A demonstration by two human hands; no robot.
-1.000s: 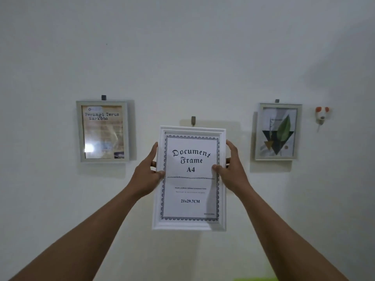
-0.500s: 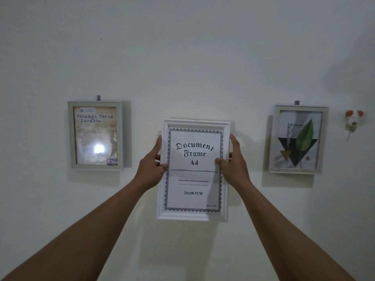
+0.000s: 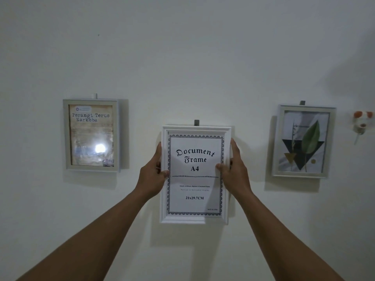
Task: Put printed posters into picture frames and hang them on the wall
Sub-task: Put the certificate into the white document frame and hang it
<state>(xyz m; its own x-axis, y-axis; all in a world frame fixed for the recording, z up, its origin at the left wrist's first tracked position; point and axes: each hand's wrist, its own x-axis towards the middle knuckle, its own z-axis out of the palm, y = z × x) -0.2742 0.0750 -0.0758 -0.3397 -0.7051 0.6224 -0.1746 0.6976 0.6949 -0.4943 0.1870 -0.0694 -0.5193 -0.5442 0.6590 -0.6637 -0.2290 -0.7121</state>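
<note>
As I look on, my left grip (image 3: 152,175) and right grip (image 3: 236,172) each clasp a side edge of the white document frame (image 3: 195,191), thumbs on its front. Between them it sits upright against the wall (image 3: 182,57), a dark hook (image 3: 196,122) showing just above its top edge.

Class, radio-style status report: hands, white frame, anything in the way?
Left hand and right hand grip white frame by its sides. Frame upright, top edge at hook; hooked or not, unclear. Nothing in the way.
</note>
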